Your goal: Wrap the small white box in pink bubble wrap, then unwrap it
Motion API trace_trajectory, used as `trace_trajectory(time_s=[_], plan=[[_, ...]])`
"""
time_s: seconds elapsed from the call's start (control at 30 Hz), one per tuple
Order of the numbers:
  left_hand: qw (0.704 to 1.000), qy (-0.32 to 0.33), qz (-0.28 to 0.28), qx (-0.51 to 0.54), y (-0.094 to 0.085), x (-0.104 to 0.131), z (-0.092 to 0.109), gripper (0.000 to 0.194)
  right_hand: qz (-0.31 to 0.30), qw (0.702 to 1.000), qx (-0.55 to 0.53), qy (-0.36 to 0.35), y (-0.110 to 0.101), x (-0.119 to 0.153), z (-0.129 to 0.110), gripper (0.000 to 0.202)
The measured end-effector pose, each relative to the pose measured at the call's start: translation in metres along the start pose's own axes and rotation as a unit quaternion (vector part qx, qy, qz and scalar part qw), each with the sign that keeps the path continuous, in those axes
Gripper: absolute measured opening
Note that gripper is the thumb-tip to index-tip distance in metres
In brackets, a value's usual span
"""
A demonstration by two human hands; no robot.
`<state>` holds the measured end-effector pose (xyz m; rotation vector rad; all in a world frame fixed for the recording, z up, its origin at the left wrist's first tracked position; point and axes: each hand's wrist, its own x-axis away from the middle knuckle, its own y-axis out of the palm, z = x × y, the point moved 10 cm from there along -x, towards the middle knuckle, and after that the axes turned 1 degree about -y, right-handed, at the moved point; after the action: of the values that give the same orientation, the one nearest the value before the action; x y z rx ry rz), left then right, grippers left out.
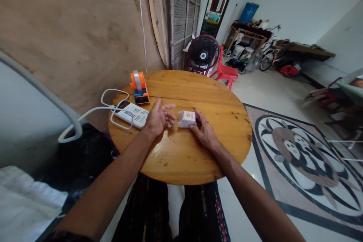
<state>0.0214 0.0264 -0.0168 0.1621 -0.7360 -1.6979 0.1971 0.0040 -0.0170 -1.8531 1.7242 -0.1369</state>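
Dark patterned trousers (198, 208) are showing below the near edge of the round table (176, 159): glossy yellow-brown wood, knots and a seam running across the planks.

My right hand (206, 131) is gripping the right end of the small box (187, 118), thumb at the near side, fingers at the far right corner. Box is sitting on the tabletop between my hands, blocky, pale top with a round red print, mottled sides. My left hand (159, 119) is hanging open just left of it, palm turned inward, fingers apart from the thumb and loosely bent, touching no part of the box.

Left of that hand, a flat white case (133, 114) with blue lettering is lying under loops of smooth white cable (93, 110). Just beyond, an orange-and-blue tape dispenser (141, 90) is holding a clear roll.

Off the table to the right, a stone-look floor medallion (306, 159) is spreading dark and white petal shapes. Past the far edge, a round caged fan (203, 55) is standing beside a red plastic chair (227, 71). Farther back, a bicycle (266, 60) is standing by cluttered furniture.
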Motion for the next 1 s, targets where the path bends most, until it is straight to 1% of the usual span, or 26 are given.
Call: trace_trajectory(time_s=[0.13, 0.4, 0.73, 1.0], plan=[[1.0, -0.004, 0.001, -0.002, 0.0005, 0.0003, -0.0002, 0.07, 0.0, 1.0, -0.005, 0.004, 0.0003, 0.0001, 0.0006, 0.07], [1.0, -0.005, 0.0, 0.001, 0.0013, 0.0013, 0.0001, 0.07, -0.003, 1.0, 0.002, 0.006, -0.0013, 0.0004, -0.0056, 0.07], [1.0, -0.006, -0.007, -0.006, 0.0027, 0.0025, 0.0007, 0.068, -0.004, 1.0, 0.002, -0.003, -0.0014, -0.0004, -0.0067, 0.07], [1.0, -0.019, 0.0, -0.003, -0.0006, -0.0009, -0.0052, 0.071, -0.003, 1.0, 0.008, -0.001, -0.0018, -0.0001, -0.0085, 0.069]])
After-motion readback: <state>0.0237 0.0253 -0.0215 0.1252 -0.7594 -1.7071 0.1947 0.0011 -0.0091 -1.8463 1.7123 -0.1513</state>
